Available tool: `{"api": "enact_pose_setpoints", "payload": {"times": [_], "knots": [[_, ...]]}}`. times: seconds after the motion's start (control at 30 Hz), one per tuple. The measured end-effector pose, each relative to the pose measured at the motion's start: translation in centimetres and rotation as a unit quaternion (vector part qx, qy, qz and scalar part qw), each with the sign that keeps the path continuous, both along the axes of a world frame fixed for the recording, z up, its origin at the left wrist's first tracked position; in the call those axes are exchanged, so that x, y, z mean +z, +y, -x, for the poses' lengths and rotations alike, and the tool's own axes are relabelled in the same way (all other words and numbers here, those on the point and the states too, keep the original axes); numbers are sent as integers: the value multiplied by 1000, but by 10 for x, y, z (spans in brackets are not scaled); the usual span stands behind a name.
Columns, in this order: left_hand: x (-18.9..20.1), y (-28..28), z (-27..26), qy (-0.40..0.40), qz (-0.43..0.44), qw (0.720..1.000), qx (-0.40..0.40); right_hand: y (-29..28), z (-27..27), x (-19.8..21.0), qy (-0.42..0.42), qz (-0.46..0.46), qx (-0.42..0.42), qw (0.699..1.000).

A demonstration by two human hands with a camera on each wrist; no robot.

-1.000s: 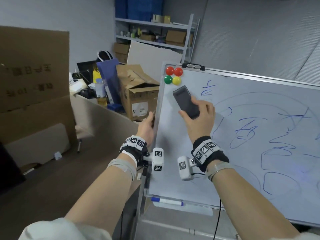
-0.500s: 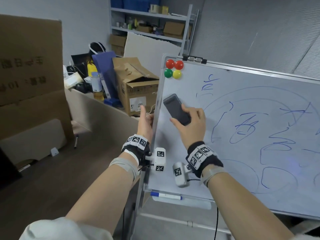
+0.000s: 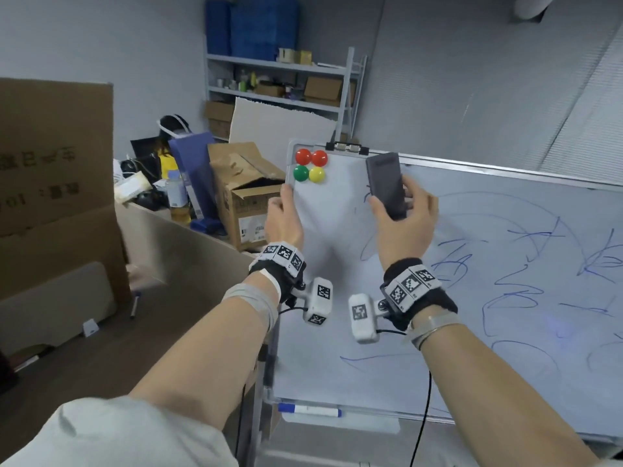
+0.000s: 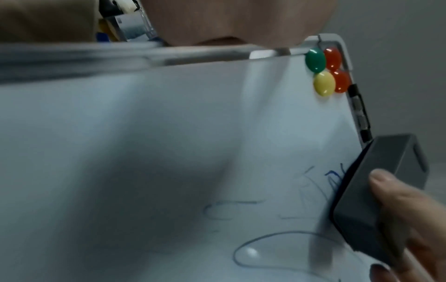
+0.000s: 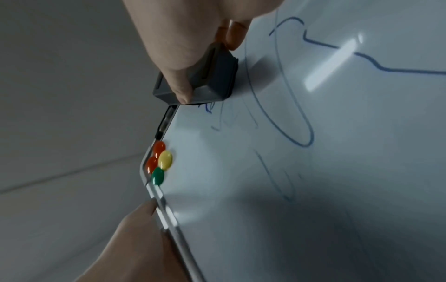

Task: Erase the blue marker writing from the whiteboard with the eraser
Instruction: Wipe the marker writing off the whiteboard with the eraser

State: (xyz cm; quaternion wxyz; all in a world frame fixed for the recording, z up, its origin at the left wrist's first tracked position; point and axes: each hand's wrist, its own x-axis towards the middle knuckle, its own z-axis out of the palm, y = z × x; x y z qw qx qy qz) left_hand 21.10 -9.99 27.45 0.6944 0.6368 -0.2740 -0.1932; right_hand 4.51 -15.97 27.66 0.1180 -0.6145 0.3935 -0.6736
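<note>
A whiteboard (image 3: 337, 332) on a stand carries blue marker writing (image 3: 455, 261) over its middle and right. My right hand (image 3: 403, 217) grips a dark grey eraser (image 3: 386, 185) and presses it flat on the board near the top edge, over a small blue scribble (image 4: 334, 177). In the right wrist view the eraser (image 5: 205, 80) sits just beside the board's top frame. My left hand (image 3: 285, 214) holds the board's left edge, thumb on the front face, just below the magnets. The strip between the two hands shows only faint smears.
Two red, one green and one yellow magnet (image 3: 310, 166) cluster in the board's top left corner. A blue-capped marker (image 3: 308, 410) lies in the tray under the board. Cardboard boxes (image 3: 249, 193), a bottle and a metal shelf (image 3: 279, 82) crowd the space to the left.
My right hand has slid the eraser up and to the right, from the board's left middle to its top edge. My left hand has moved up the left frame toward the magnets.
</note>
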Motion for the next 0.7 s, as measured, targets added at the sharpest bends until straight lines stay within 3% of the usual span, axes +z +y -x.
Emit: {"api": "enact_pose_setpoints", "payload": {"times": [0.13,0.33,0.4,0.5,0.57,0.7], "knots": [[-1,-3,5,-49,-7,999,12,-2,10,-2,-14,3,-24,1000],[-8,-10,-3,-25,21,999,12,12,-9,-19,241,62,24,968],[-9,-11,-2,-28,17,999,17,8,-3,-13,215,59,-12,975],[-9,-11,2,-32,16,999,18,-10,19,-1,54,19,-62,996],[-9,-11,4,-33,10,999,21,-12,23,4,27,6,-51,998],[-9,-9,2,-8,19,1000,23,8,4,-3,234,55,-29,970]]}}
